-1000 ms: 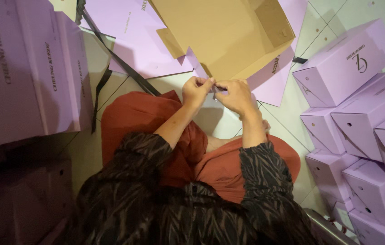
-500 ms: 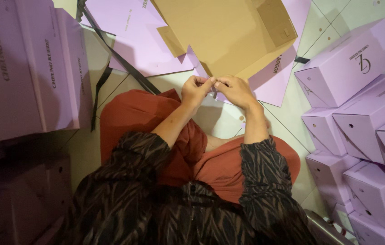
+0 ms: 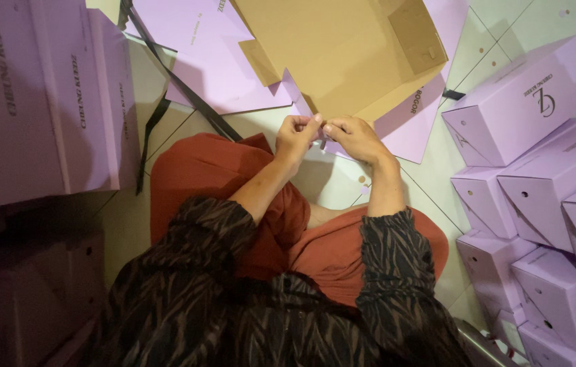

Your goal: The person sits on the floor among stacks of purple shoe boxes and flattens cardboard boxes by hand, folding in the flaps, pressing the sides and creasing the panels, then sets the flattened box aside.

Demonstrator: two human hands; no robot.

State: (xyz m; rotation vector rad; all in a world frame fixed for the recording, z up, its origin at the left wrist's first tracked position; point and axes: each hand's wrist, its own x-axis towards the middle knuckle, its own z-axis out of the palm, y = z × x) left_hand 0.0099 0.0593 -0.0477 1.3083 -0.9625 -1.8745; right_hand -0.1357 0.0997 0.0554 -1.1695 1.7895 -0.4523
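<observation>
Two hands meet just above the person's red-trousered knees: the left hand [image 3: 296,134] and the right hand [image 3: 352,136] are both pinched shut, fingertips almost touching, on a small dark strip [image 3: 322,141] at the near edge of a half-folded lilac carton [image 3: 342,61]. What exactly that strip is, I cannot tell. The carton lies on the tiled floor [image 3: 505,20] with its brown inside facing up and one open end tipped toward the upper right; its long axis runs from the hands away toward the far right. Under it lie flat lilac blanks [image 3: 200,54], with a black ribbon [image 3: 179,88] trailing diagonally across them toward the person. To the person's left, flat lilac sheets stand in a thick stack [image 3: 43,102], dark lettering running along their length. At the right, finished lilac boxes [image 3: 539,204] with small punched holes are piled from near to far.
</observation>
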